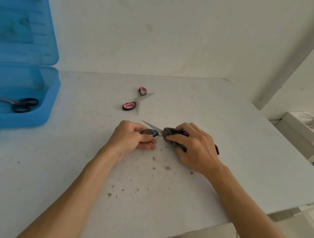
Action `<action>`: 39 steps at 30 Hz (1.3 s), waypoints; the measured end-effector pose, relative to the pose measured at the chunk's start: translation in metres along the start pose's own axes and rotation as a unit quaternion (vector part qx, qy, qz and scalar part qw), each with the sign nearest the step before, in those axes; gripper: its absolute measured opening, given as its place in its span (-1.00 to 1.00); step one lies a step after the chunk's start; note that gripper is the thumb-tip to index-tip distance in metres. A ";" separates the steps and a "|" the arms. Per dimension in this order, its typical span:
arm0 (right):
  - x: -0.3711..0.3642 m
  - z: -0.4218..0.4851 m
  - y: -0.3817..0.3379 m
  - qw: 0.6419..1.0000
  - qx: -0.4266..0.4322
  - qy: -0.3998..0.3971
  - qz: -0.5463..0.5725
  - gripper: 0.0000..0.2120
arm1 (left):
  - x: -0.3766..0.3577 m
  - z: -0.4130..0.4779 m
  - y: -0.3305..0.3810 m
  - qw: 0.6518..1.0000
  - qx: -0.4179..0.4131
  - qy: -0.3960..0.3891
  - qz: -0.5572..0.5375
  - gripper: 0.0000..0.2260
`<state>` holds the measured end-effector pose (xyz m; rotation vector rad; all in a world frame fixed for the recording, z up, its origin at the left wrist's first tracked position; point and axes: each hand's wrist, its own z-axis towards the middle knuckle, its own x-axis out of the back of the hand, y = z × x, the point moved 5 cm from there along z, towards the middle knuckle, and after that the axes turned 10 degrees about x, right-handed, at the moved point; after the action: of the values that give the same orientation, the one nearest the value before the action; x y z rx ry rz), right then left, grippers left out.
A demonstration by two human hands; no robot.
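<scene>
My left hand (132, 138) grips the blue-lined handle of a pair of scissors (150, 130) at the middle of the white table (221, 117). One bare blade points up and to the left. My right hand (192, 149) pinches a dark grey cloth (171, 138) wrapped round the scissors near the pivot, so the other blade and handle are hidden. A second pair of scissors with pink-lined handles (135, 101) lies spread apart on the table just beyond my hands.
An open blue plastic case (19, 74) stands at the far left, with black-handled scissors (20, 104) lying in its tray. Small brown crumbs (154, 168) are scattered on the table near me. The table edge runs along the right, with white shelving (299, 126) beyond.
</scene>
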<state>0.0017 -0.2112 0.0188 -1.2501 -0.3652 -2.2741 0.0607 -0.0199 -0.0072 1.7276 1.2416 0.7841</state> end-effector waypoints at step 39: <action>0.006 -0.017 0.028 0.996 -0.079 0.036 -0.009 -0.90 | 0.000 -0.002 0.000 1.000 -0.008 0.016 -0.004 -0.82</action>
<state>0.0025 -0.2438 0.0150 -1.2416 -0.1744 -2.3946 0.0591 -0.0197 -0.0068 1.7014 1.2593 0.8174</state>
